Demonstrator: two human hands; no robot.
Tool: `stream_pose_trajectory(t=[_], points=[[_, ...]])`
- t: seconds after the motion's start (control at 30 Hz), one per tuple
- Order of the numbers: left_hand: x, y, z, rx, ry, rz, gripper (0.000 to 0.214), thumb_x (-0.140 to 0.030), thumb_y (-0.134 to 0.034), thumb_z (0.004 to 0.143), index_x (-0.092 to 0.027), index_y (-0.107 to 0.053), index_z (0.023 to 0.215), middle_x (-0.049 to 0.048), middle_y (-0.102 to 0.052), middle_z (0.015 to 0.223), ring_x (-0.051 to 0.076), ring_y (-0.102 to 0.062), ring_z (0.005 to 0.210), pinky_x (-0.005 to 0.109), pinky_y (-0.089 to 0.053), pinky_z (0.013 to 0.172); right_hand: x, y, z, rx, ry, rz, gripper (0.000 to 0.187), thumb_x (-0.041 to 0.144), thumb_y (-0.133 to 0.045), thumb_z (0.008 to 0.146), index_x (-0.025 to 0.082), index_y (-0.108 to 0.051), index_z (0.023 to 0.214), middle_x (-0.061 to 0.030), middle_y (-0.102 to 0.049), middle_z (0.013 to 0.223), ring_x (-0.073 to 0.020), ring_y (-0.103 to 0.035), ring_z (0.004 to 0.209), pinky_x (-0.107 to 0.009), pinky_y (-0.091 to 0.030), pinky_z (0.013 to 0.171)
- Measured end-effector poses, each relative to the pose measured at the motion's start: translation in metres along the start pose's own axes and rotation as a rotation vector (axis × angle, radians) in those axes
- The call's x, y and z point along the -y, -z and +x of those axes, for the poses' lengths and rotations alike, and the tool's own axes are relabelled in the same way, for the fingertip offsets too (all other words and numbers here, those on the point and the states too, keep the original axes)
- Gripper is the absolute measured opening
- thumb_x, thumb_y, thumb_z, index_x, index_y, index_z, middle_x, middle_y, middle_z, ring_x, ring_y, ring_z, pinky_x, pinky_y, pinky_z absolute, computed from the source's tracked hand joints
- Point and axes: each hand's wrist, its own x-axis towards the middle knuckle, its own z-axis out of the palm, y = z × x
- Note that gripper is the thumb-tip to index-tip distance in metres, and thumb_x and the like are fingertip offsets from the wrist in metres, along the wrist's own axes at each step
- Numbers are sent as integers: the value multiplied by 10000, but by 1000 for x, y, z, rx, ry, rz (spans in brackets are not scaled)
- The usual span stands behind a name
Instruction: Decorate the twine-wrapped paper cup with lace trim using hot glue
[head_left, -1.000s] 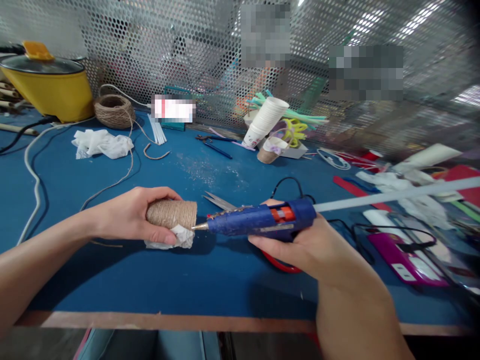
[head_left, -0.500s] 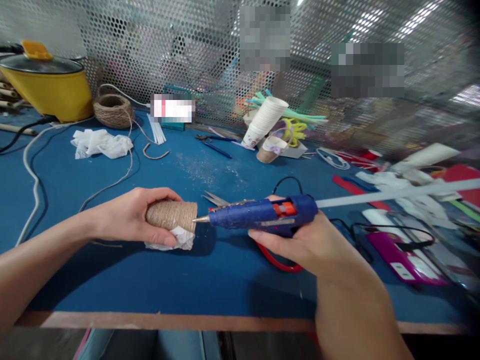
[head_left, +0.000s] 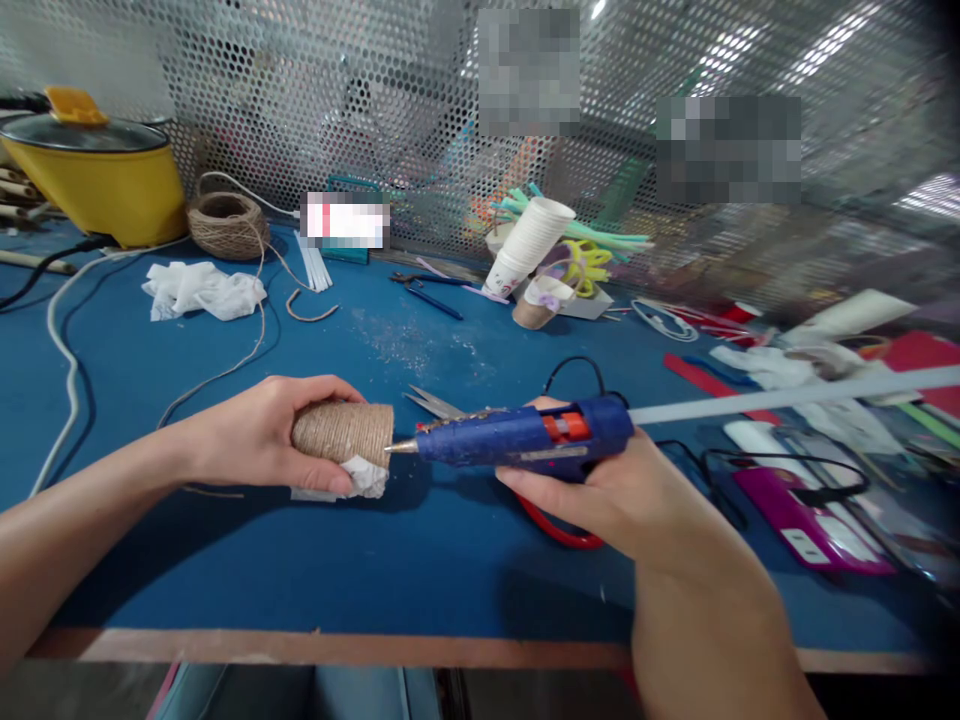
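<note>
In front of you, a lidded yellow pot (head_left: 105,190) stands far L on the blue table (head_left: 450,560), pliers (head_left: 435,303) lie nr a tilted stack of paper cups (head_left: 534,235), & a perf. metal screen (head_left: 300,100) runs along the back.

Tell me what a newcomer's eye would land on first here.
Likely the blue hot-glue gun at centre, held in the right hand, its metal nozzle at or very near the end of the twine-wrapped cylinder in the left hand. Next, the yellow lidded pot at upper left, beside a coil of twine, and the tilted paper-cup stack at the back.
</note>
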Motion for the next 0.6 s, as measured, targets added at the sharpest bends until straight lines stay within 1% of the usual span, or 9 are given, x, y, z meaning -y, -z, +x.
stream_pose_trajectory(t=[0.23, 0.37, 0.5, 0.6], points=[[1, -2, 0, -36, -34, 29, 540, -458, -718, 676, -181, -562, 1114, 13, -639, 875, 151, -584, 704, 221, -467, 582, 2, 1, 2, -32, 0, 37, 152, 387, -630, 692, 243, -583, 693, 10, -563, 599, -174, -521, 562, -285, -501, 549], [1, -2, -1, -33, -58, 41, 537, -447, -717, 682, -189, -558, 1125, 14, -650, 923, 161, -604, 753, 226, -480, 622, 0, 0, 3, -28, 9, 44, 152, 387, -632, 703, 240, -597, 722, 4, -590, 630, -185, -549, 601, -295, -511, 588], [1, -2, -1, -37, -59, 72, 524, -451, -708, 690, -189, -558, 1117, 18, -658, 925, 167, -616, 756, 232, -484, 622, -1, 0, 1, -21, -11, 37, 148, 376, -638, 701, 236, -599, 727, 15, -562, 598, -176, -535, 571, -289, -501, 563], [0, -2, -1, -54, -55, 89, 535, -459, -711, 684, -185, -558, 1119, 26, -659, 933, 172, -620, 758, 244, -489, 629, -2, 0, 0, -13, 3, 20, 130, 361, -643, 696, 240, -605, 724, 24, -568, 593, -169, -533, 555, -286, -503, 565]])
